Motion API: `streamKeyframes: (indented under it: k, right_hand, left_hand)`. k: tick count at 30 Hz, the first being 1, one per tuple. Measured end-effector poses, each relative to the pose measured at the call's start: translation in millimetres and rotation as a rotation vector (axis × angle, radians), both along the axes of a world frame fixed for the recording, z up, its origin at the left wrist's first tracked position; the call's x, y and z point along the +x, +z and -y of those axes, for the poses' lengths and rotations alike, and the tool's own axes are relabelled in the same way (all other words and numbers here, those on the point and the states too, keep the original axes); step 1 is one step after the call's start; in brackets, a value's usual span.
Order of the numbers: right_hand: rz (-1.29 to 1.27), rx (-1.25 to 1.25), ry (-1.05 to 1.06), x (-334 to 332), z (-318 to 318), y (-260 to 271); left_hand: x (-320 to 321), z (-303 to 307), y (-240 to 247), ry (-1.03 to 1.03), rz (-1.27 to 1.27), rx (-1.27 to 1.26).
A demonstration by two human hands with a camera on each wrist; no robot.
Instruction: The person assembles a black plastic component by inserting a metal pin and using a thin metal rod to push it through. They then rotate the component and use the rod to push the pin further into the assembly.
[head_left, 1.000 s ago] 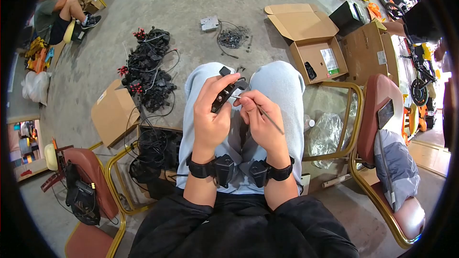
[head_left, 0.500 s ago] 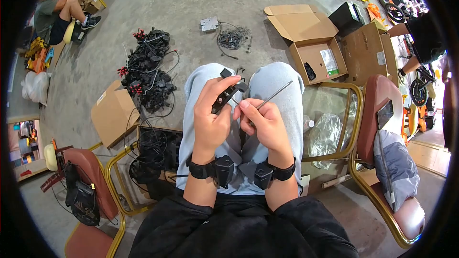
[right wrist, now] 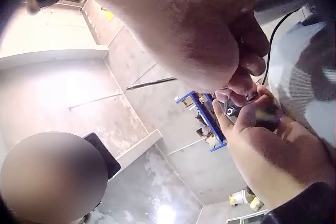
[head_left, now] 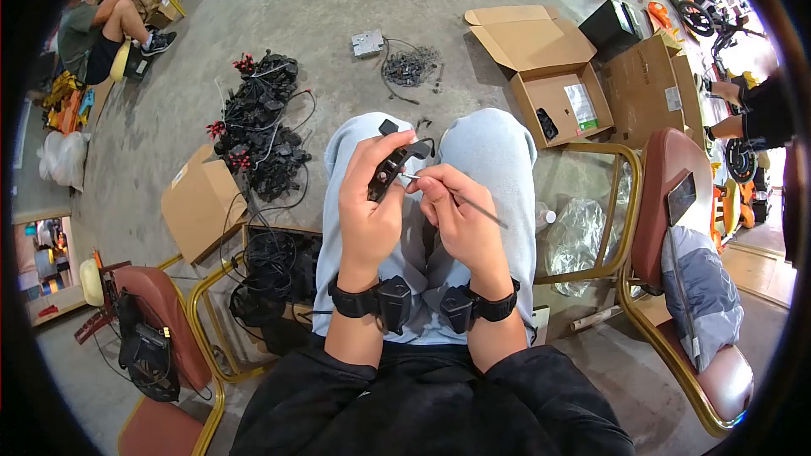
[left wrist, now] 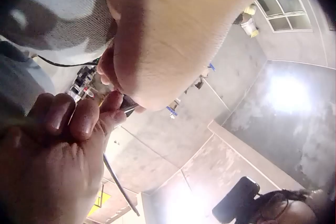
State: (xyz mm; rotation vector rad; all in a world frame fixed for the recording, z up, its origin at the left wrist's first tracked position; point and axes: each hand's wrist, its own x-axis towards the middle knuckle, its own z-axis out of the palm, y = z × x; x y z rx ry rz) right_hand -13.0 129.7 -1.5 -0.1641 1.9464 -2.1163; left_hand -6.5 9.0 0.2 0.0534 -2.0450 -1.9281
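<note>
In the head view my left hand (head_left: pixel 370 219) grips a small black device (head_left: pixel 388 176) above my lap, fingers over its far side and thumb on its near side. My right hand (head_left: pixel 463 224) pinches a thin metal hex key (head_left: pixel 483 210) between thumb and fingers. One end of the key meets the device; its long arm sticks out toward the lower right. From the right wrist a round screw head (right wrist: pixel 230 111) shows on the device beside the fingertips. In the left wrist view the key's long arm (left wrist: pixel 121 186) extends below the right hand.
A pile of black cabled parts (head_left: pixel 269 131) lies on the floor to the left. Ahead are a metal box (head_left: pixel 367 43) and small loose parts (head_left: pixel 412 66). An open cardboard box (head_left: pixel 564 105) stands at right; chairs (head_left: pixel 667 203) flank me. Other people are farther off.
The hex key's long arm swung from lower right to upper right, then back to lower right, as the right fingers shifted on it. The left hand keeps hold of the device, tilting slightly.
</note>
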Motion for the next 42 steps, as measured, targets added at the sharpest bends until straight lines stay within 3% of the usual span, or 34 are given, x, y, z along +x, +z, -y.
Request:
streamKeyframes:
  k: [2,5,16,20,23,28,34,42]
  right_hand:
    - [-0.062,0.051,-0.018,-0.5,-1.3,2.1]
    - [0.165,-0.015,0.086,-3.6,-7.1,12.0]
    - [0.440,-0.419,0.227,-5.9,-11.9,8.7]
    - [0.432,-0.408,0.209,-5.4,-8.4,8.5]
    - [0.346,-0.252,0.148,-3.3,-2.5,6.9]
    - [0.014,-0.055,0.014,-1.1,3.8,-3.5]
    - [0.296,-0.240,0.156,-4.8,-7.3,9.4]
    - [0.359,-0.294,0.162,-4.4,-4.3,11.3]
  left_hand:
    - [0.0,1.1,2.9,-0.010,0.009,0.027]
    - [-0.7,2.3,3.4,-0.018,-0.010,0.006]
    - [1.0,2.2,3.6,-0.053,-0.001,-0.040]
    - [-0.1,1.4,3.6,-0.042,-0.036,-0.070]
    - [-1.1,2.5,3.0,-0.035,-0.037,-0.085]
    - [-0.2,2.8,1.4,-0.033,-0.018,-0.036]
    - [-1.2,2.8,5.9,-0.035,-0.005,0.059]
    - [-0.6,3.8,1.9,-0.046,0.005,-0.011]
